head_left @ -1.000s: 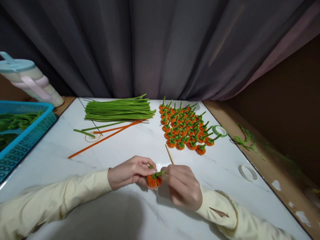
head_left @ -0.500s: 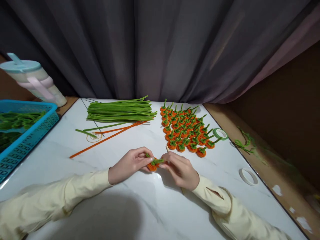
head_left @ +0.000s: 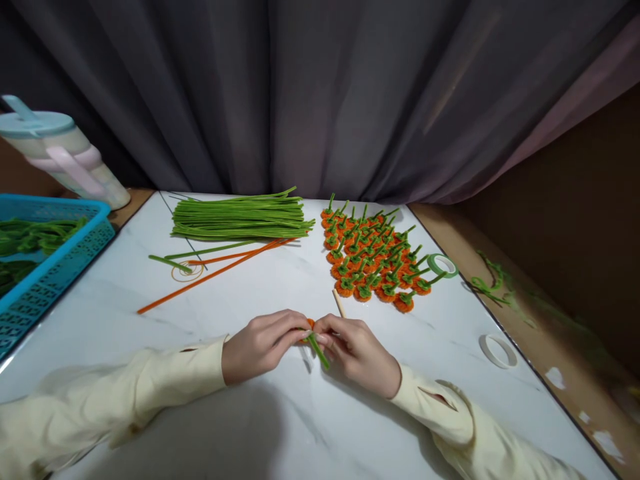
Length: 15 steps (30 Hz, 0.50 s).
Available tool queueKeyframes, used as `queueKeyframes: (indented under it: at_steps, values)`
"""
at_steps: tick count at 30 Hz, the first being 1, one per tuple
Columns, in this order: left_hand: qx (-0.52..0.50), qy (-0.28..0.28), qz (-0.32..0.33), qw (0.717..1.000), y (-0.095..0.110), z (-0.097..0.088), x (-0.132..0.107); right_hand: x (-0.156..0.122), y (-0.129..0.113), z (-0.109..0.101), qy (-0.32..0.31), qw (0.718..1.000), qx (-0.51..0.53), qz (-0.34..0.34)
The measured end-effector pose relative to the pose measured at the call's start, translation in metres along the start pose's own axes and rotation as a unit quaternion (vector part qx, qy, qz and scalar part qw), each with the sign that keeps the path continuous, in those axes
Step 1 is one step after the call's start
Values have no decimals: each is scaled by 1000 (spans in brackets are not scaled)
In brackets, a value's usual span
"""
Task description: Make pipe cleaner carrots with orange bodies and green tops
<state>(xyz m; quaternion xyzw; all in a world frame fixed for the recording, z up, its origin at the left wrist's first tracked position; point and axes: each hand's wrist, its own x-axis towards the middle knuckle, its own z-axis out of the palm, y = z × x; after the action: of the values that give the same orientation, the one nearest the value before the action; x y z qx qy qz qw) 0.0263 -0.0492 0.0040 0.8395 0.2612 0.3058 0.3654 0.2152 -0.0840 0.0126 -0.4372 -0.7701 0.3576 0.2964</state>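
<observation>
My left hand [head_left: 267, 345] and my right hand [head_left: 361, 352] meet above the near middle of the table. Between their fingertips is a small orange pipe-cleaner fruit [head_left: 311, 324], mostly hidden by the fingers. Its green stem [head_left: 319, 351] points down towards me. Both hands pinch it from either side, thumbs against forefingers. A thin wooden stick [head_left: 339, 303] pokes out from beneath my right hand. Just beyond, several finished orange fruits with green stems [head_left: 370, 260] stand in rows.
Behind lies a bundle of green pipe cleaners [head_left: 240, 219], with loose orange pipe cleaners [head_left: 200, 283] in front. At left are a blue basket [head_left: 60, 280] with green pieces and a tumbler [head_left: 75, 157]. Green tape [head_left: 443, 265] and a white tape roll [head_left: 498, 351] lie at right.
Both hands have tipped the orange fruit over, so its green stem now points towards me instead of rightwards. My right fingers have closed in on it, and both hands sit slightly nearer me.
</observation>
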Motion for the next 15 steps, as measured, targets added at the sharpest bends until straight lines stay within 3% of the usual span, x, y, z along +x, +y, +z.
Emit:
queueKeyframes:
  at_steps: [4, 7, 9, 11, 13, 15]
  values:
    - [-70, 6, -109, 992, 4, 4, 1, -8, 2, 11, 58, 990, -117, -61]
    - [-185, 9, -216, 959, 4, 9, 3, -11, 4, 18, 85, 974, -192, -81]
    - [-253, 18, -256, 933, 1, 11, 4, -10, 5, 19, 86, 987, -131, -38]
    - [-289, 19, -273, 917, -3, 11, 6, -7, 5, 16, 71, 997, 0, 40]
    - [-284, 13, -275, 918, -6, 11, 6, -3, 5, 13, 44, 979, 153, 130]
    - [-220, 29, -241, 945, -7, 9, 5, 1, 4, 10, 30, 942, 269, 199]
